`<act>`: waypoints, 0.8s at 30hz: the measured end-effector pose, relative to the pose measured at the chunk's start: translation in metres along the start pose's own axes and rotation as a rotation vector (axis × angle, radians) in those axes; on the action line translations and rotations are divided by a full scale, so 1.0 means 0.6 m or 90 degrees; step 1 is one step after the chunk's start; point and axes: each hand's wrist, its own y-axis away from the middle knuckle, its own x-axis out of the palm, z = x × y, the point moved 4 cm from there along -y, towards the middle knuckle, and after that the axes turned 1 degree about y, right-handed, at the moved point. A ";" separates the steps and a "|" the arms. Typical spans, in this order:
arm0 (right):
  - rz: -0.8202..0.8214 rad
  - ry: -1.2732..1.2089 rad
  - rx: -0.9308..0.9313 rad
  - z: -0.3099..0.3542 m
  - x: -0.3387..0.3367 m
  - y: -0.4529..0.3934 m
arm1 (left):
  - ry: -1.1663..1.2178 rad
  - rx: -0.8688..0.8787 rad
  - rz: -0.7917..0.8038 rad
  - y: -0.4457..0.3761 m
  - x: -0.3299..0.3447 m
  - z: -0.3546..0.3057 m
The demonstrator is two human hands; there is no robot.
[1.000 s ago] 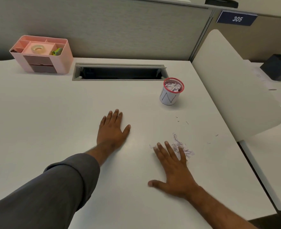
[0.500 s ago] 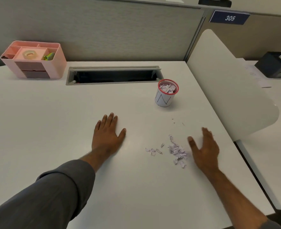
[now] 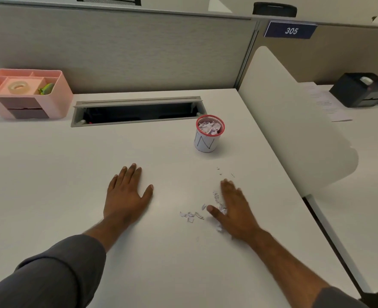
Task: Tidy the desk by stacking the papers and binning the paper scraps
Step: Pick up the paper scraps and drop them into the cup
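Small torn paper scraps [image 3: 192,215] lie on the white desk [image 3: 50,174], with a few tiny bits [image 3: 224,172] farther back. My right hand [image 3: 234,207] lies flat and open over the right part of the scrap pile, its thumb touching the scraps. My left hand [image 3: 126,194] rests flat on the desk, fingers together, well left of the scraps, holding nothing. A small red-rimmed mesh bin [image 3: 208,134] with a white paper label stands behind the scraps, filled with crumpled paper.
A pink desk organiser [image 3: 25,94] with a tape roll sits at the back left. An open cable slot [image 3: 136,111] runs along the back. A white rounded divider [image 3: 294,130] bounds the desk's right side; beyond it lie printed sheets [image 3: 326,103] and a black box [image 3: 361,88].
My right hand has swept left from the right of the scrap pile onto it, pushing scraps together. My left hand has stayed flat in place.
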 end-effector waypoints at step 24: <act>0.092 -0.154 -0.114 0.000 -0.053 -0.039 | -0.025 -0.006 0.009 0.000 0.002 -0.003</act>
